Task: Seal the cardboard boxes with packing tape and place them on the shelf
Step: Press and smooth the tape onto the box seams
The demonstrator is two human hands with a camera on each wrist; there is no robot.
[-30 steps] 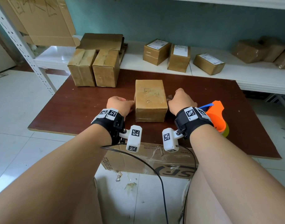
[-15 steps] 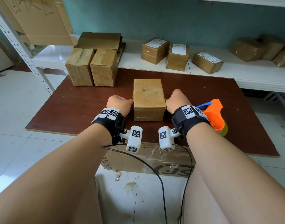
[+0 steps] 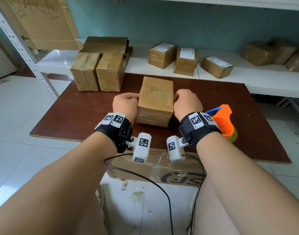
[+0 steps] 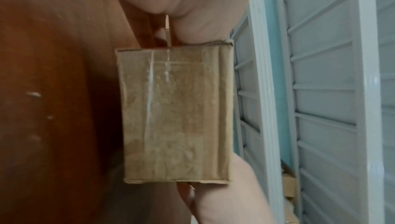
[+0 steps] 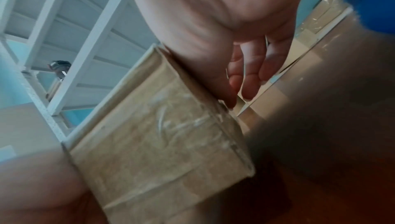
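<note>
A rectangular brown cardboard box [image 3: 155, 100], glossy with tape, sits mid-bench on the dark red-brown wooden bench [image 3: 77, 114]. Left hand [image 3: 125, 106] and right hand [image 3: 187, 104] each have their grip curled against its opposite sides.

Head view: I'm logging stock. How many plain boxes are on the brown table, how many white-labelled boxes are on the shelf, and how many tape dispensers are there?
Plain boxes on the table: 3 (the held box, two at back left)
White-labelled boxes on the shelf: 3
Tape dispenser: 1
Total: 7
</note>
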